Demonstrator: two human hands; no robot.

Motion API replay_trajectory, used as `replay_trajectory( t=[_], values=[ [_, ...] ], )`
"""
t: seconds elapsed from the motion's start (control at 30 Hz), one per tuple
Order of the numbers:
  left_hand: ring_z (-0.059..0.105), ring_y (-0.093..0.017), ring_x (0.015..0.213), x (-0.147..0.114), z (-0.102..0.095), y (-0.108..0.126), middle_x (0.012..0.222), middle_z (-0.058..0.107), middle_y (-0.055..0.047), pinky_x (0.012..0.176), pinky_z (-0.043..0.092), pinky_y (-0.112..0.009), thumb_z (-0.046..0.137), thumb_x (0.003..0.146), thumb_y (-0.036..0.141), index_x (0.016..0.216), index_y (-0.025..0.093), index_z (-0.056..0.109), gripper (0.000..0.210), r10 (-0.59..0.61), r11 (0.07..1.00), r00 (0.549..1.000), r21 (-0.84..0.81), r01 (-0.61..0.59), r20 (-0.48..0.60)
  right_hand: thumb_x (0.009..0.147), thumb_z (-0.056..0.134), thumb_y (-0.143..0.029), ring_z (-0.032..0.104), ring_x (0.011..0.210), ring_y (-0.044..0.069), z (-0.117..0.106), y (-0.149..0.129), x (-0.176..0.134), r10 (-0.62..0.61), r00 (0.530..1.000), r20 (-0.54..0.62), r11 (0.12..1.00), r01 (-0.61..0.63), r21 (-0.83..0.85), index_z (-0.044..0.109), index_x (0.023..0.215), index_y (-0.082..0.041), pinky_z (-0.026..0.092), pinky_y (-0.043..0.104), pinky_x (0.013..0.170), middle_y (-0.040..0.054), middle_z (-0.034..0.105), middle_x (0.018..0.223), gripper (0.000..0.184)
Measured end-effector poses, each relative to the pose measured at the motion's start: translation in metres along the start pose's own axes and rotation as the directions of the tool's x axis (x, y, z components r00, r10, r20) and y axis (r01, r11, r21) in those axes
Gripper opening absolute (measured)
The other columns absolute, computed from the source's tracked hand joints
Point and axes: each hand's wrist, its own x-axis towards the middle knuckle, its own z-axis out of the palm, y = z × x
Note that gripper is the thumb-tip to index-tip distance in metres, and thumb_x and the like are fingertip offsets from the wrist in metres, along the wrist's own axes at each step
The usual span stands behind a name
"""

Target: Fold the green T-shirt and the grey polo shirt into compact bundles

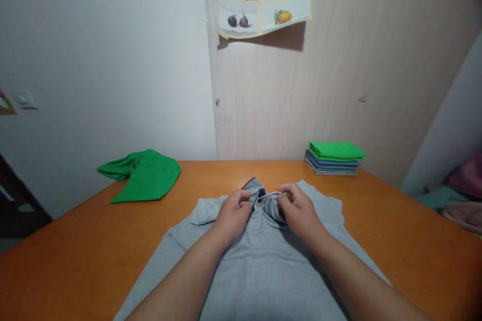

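Note:
A grey polo shirt [263,271] lies spread on the table in front of me, its collar end pointing away and its lower part running out of the bottom of the view. My left hand [235,213] pinches the left side of the collar, near the dark trim of the neck opening. On the other side, my right hand [299,208] is closed on the right edge of the collar, which is lifted and bunched under the fingers. Both short sleeves rest on the table, the left one partly folded over.
The orange-brown table [75,256] meets the wall at the back. A crumpled green cloth [146,180] lies at the far left. A stack of folded cloths [333,160], bright green on top, sits at the far right. A fruit picture [263,0] hangs on the wall.

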Motion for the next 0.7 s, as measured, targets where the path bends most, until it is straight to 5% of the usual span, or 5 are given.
replay_trajectory(
  t=[0.17, 0.47, 0.7],
  values=[
    [0.051, -0.011, 0.06, -0.003, 0.005, -0.001, 0.067, 0.057, 0.003, 0.058, 0.037, -0.021, 0.06, 0.076, 0.014, 0.082, 0.017, 0.063, 0.008, 0.058, 0.996, 0.997, 0.059, -0.061, 0.052, 0.085, 0.052, -0.035, 0.058, 0.074, 0.019, -0.002, -0.012, -0.005, -0.009, 0.996, 0.085, 0.996, 0.001, 0.09, 0.065, 0.094, -0.02, 0.042, 0.029, 0.068, 0.0016, 0.066, 0.081, 0.022],
    [0.052, -0.013, 0.061, -0.004, 0.013, -0.021, 0.067, 0.059, 0.004, 0.055, 0.028, -0.022, 0.068, 0.073, 0.023, 0.078, 0.02, 0.057, 0.012, 0.055, 0.96, 0.997, 0.272, -0.067, 0.052, 0.081, 0.054, -0.036, 0.05, 0.062, 0.015, -0.005, -0.024, -0.008, 0.042, 0.976, 0.213, 0.97, -0.091, 0.226, 0.063, 0.086, -0.021, 0.038, 0.026, 0.056, -0.0007, 0.059, 0.07, 0.018],
    [0.044, -0.011, 0.051, -0.003, 0.015, -0.018, 0.054, 0.051, 0.006, 0.05, 0.023, -0.022, 0.07, 0.068, 0.02, 0.069, 0.02, 0.06, 0.01, -0.031, 0.984, 0.998, 0.175, 0.021, 0.053, 0.078, 0.056, -0.037, 0.039, 0.052, 0.012, -0.006, -0.029, -0.008, 0.123, 0.969, 0.215, 0.951, -0.177, 0.253, 0.059, 0.084, -0.021, 0.031, 0.024, 0.049, -0.0046, 0.049, 0.06, 0.017]
  ],
)
